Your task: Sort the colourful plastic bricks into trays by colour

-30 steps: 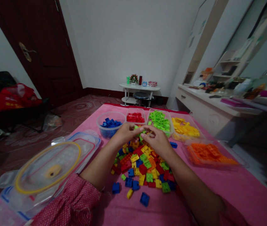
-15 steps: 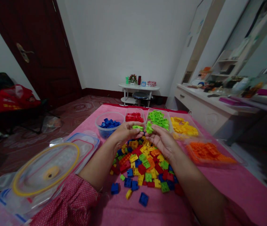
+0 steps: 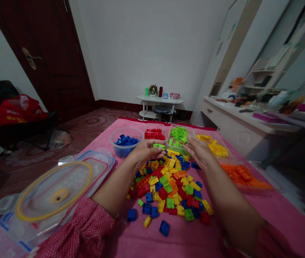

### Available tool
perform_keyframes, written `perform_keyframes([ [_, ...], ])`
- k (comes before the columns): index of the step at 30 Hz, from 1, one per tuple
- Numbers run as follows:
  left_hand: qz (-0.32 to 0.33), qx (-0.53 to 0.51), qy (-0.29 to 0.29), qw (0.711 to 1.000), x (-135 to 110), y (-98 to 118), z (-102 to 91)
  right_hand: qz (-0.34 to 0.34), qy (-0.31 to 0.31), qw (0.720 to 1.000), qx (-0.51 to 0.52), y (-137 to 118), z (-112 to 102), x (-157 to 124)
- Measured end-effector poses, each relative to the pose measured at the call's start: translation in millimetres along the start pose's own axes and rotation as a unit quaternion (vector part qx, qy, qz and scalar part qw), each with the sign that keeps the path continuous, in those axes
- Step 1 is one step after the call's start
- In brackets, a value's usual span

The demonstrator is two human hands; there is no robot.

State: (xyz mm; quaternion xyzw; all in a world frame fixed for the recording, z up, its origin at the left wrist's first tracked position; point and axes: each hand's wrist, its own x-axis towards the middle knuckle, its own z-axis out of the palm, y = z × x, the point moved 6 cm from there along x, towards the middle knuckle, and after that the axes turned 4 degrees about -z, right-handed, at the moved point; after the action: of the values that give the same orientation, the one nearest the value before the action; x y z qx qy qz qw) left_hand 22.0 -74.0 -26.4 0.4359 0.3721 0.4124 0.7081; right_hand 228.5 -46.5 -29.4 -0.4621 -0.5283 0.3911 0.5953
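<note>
My left hand (image 3: pixel 147 152) pinches a light green building block (image 3: pixel 158 146) above the far end of a mixed pile of building blocks (image 3: pixel 168 186). My right hand (image 3: pixel 199 149) is at the front right corner of a clear box of green blocks (image 3: pixel 179 134), its fingers apart with no block visible in them. Just behind my left hand are a clear box of red blocks (image 3: pixel 155 134) and a round tub of blue blocks (image 3: pixel 126 140). The box of yellow blocks (image 3: pixel 218 148) is partly hidden behind my right hand.
A box of orange blocks (image 3: pixel 242 175) stands to the right on the pink cloth (image 3: pixel 130 243). Stacked plastic lids (image 3: pixel 58 193) lie at the left. Beyond are a white side table (image 3: pixel 160 98), a cluttered dresser (image 3: pixel 230 118) and a door (image 3: pixel 44 53).
My right hand has moved right, away from my left hand, and the green block it held has left its fingers. My left hand still holds its green block. The view has shifted slightly.
</note>
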Motion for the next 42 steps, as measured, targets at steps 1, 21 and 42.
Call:
perform_keyframes([
  [1,-0.002,0.001,0.001,1.0,0,0,0.5,0.011,0.022,1.0,0.008,3,-4,3],
  [21,-0.007,0.108,-0.047,0.993,-5,0,5.8,-0.145,-0.122,0.931,-0.312,-52,60,-46],
  [42,0.019,0.389,-0.023,0.921,-4,7,-16.3,-0.052,-0.188,0.927,-0.319,-39,37,-35],
])
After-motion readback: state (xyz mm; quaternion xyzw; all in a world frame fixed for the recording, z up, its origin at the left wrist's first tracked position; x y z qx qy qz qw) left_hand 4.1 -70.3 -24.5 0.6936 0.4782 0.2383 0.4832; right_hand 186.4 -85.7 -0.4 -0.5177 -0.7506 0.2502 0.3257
